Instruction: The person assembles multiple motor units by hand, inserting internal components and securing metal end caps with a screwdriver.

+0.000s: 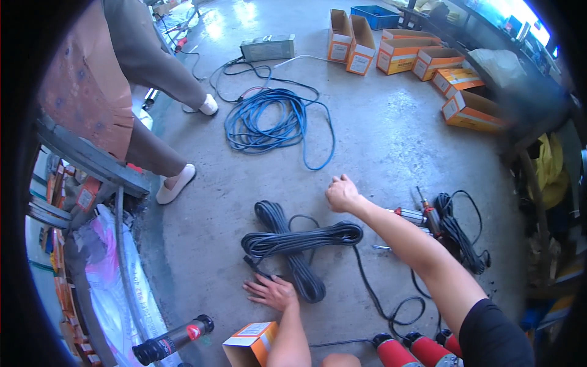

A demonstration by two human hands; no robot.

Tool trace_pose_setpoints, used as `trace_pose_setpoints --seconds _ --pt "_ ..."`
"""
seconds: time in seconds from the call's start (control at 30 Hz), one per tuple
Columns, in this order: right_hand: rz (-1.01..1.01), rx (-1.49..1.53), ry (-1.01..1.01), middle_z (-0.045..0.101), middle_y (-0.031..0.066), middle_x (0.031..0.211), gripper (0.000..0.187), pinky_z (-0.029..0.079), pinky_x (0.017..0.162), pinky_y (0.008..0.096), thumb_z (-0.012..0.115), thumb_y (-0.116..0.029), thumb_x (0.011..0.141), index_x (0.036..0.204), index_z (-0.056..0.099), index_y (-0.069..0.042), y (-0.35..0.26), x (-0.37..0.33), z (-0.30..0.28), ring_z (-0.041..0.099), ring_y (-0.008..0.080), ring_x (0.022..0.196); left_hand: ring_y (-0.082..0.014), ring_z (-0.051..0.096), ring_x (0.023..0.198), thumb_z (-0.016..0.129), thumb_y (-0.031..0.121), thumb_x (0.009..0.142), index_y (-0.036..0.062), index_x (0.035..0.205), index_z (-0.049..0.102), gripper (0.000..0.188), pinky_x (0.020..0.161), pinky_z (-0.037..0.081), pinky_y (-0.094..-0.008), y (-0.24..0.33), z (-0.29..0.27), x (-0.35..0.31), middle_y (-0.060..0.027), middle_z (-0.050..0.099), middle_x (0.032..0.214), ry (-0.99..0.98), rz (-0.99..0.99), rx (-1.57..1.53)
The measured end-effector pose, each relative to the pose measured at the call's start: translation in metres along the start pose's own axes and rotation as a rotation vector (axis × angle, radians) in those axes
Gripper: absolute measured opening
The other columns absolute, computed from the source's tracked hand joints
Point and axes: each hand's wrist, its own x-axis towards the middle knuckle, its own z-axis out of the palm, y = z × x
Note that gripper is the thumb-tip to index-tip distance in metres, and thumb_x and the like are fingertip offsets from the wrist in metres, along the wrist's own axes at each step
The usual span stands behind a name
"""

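Two bundles of black cable lie crossed on the floor in front of me, the upper cable bundle (299, 240) resting over the lower cable bundle (309, 284). My left hand (273, 293) is spread, palm down, beside the lower bundle. Its fingertips are close to a dark cable end (252, 263); the hand grips nothing. My right arm stretches forward past the bundles. My right hand (341, 193) has its fingers curled in, and nothing sticks out of it. From the upper bundle's right end a black cable (367, 284) runs down toward red cylinders (398, 353) near me.
An orange-white box (252, 342) and a dark cylinder (174, 338) are near me at left. Tools (428, 214) and another black cable coil (458, 232) lie right. Beyond are a blue cable coil (266, 122), a grey metal box (267, 48), open cartons (403, 55) and another person's legs (162, 67).
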Motion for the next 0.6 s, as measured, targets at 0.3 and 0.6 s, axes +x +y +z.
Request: trace_pose_setpoints --seconds 0.3,0.6 --pt "0.110 0.112 0.240 0.046 0.0142 0.161 0.075 0.033 0.122 0.0552 0.073 -0.036 0.085 0.151 0.052 -0.006 0.043 0.017 -0.008 0.039 0.0275 0.153 -0.0448 0.015 0.162 0.051 0.037 0.101 0.0031 0.158 0.041 0.067 0.127 0.009 -0.0679 0.014 0.008 -0.006 -0.0292 0.024 0.170 0.020 0.019 -0.028" --pt "0.127 0.012 0.457 0.053 0.0124 0.152 0.086 0.040 0.118 0.0486 0.076 -0.022 0.081 0.157 0.041 -0.003 0.037 0.012 0.024 0.048 0.0268 0.144 -0.0454 0.016 0.161 0.054 0.033 0.099 0.0026 0.155 0.044 0.064 0.127 0.011 -0.0664 0.014 -0.004 0.000 -0.0299 0.028 0.167 0.007 0.019 -0.060"
